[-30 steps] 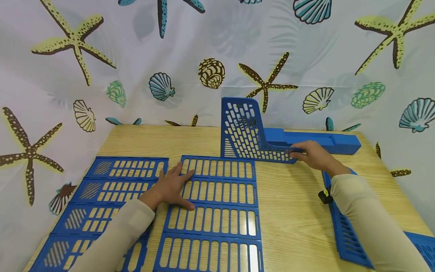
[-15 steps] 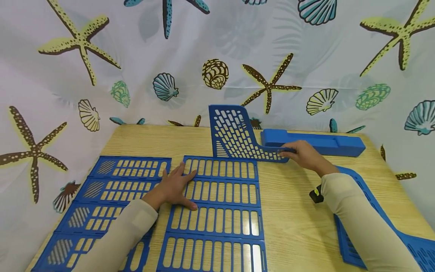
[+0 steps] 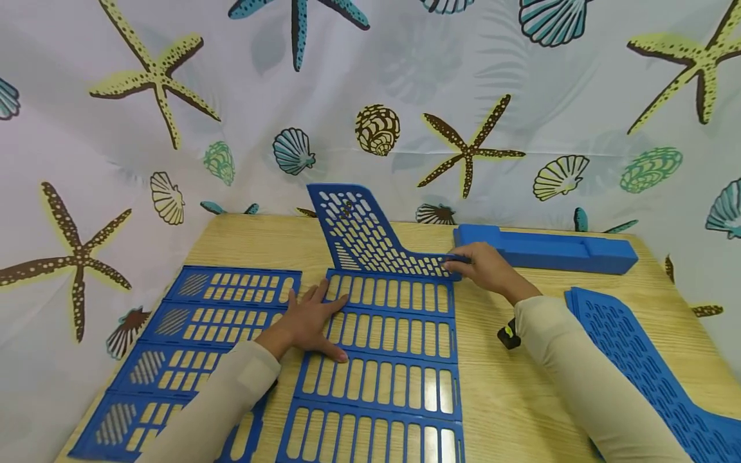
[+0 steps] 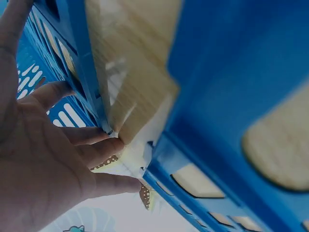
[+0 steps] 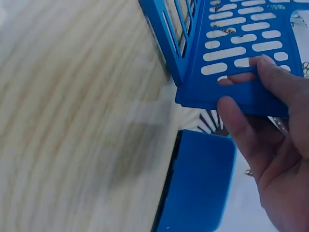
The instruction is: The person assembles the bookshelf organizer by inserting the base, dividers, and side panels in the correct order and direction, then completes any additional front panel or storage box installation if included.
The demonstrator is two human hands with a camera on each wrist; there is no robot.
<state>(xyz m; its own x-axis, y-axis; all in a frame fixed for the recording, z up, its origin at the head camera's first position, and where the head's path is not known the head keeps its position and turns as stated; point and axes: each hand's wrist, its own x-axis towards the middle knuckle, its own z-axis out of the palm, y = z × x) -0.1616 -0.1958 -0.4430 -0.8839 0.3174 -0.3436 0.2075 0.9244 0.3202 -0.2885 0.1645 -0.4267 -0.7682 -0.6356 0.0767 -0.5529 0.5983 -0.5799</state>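
Right hand (image 3: 485,265) pinches the L-panel (image 3: 375,239) at the grid's (image 3: 393,357) 12 o'clock edge.
The L-panel stands up from the table (image 3: 486,399), its short end between right thumb and fingers, its tall end leaning toward 11 o'clock; its lower edge runs along the grid, but whether they are joined I cannot tell. The left hand (image 3: 309,325), fingers spread and grasping nothing, rests on the grid's 10 o'clock side. The vented panel (image 3: 231,305) lies at 9 o'clock, the box (image 3: 547,251) at 2, the spare panel (image 3: 637,360) at 3.
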